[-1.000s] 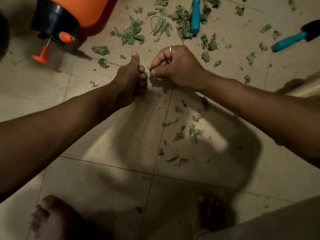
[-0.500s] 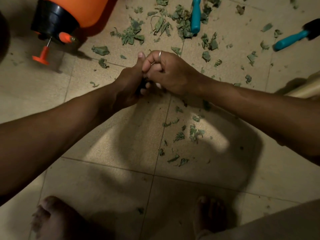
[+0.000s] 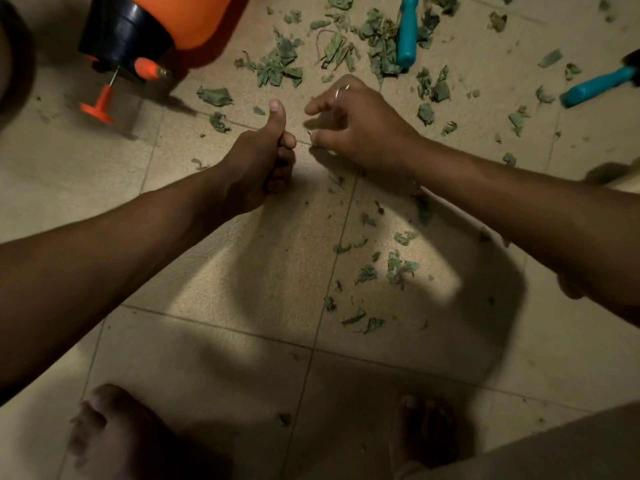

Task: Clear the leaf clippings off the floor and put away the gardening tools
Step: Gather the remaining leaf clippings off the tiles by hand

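Green leaf clippings point(image 3: 280, 64) lie scattered over the tan tiled floor, thickest at the top, with a smaller patch point(image 3: 398, 268) below my right forearm. My left hand point(image 3: 256, 164) is a fist with the thumb pointing up, and its contents are hidden. My right hand point(image 3: 356, 126), wearing a ring, hovers low beside it with fingers spread loosely over a tiny clipping, gripping nothing I can see. One teal-handled tool point(image 3: 407, 32) lies among the top clippings. Another teal-handled tool point(image 3: 599, 84) lies at the far right.
An orange pressure sprayer point(image 3: 138, 29) with a black cap and orange plunger lies on its side at top left. My bare feet point(image 3: 114, 434) stand at the bottom edge. A pale object point(image 3: 623, 178) pokes in at the right edge.
My right hand carried a pinched clipping to my left fist, pressed against it, then drew back right with fingers loosened. The left fist stayed in place.
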### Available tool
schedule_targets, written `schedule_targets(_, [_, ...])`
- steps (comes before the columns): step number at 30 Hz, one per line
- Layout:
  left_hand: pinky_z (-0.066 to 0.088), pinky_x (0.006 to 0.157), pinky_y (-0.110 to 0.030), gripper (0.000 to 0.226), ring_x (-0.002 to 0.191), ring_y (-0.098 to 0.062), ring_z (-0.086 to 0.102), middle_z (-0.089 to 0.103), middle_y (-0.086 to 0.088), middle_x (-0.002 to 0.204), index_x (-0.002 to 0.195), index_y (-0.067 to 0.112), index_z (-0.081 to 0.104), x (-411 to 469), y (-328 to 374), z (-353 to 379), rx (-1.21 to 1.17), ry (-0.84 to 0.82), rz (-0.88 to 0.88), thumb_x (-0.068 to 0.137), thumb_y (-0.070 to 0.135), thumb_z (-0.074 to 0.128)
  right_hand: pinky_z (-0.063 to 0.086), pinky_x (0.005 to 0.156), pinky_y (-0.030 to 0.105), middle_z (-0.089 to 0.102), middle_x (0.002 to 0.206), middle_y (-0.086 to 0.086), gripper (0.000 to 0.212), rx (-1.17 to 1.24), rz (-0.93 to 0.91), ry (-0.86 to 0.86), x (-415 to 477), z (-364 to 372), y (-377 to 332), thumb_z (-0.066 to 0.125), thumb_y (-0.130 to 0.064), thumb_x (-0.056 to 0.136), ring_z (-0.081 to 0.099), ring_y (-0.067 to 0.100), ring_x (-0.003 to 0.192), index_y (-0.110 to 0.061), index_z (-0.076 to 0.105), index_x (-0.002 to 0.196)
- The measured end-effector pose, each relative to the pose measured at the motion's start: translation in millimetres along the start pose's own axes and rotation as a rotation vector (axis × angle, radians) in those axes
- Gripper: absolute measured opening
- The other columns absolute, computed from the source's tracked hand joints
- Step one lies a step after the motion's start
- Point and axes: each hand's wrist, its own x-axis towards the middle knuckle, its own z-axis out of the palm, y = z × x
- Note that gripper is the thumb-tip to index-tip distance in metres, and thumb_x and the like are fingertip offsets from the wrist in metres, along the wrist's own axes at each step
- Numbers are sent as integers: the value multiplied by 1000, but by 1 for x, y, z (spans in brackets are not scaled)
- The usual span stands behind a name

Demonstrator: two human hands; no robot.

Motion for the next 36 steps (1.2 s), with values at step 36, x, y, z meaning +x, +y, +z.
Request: schedule_targets(36, [20,45,-23,63,49,-10,25,34,6,55,84,17,56,-16,11,-23,-178,227,6,101,70,28,42,105,28,52,132,1,42,-161,-29,22,64,6,-35,63,-30,92,46,15,123,-20,60,132])
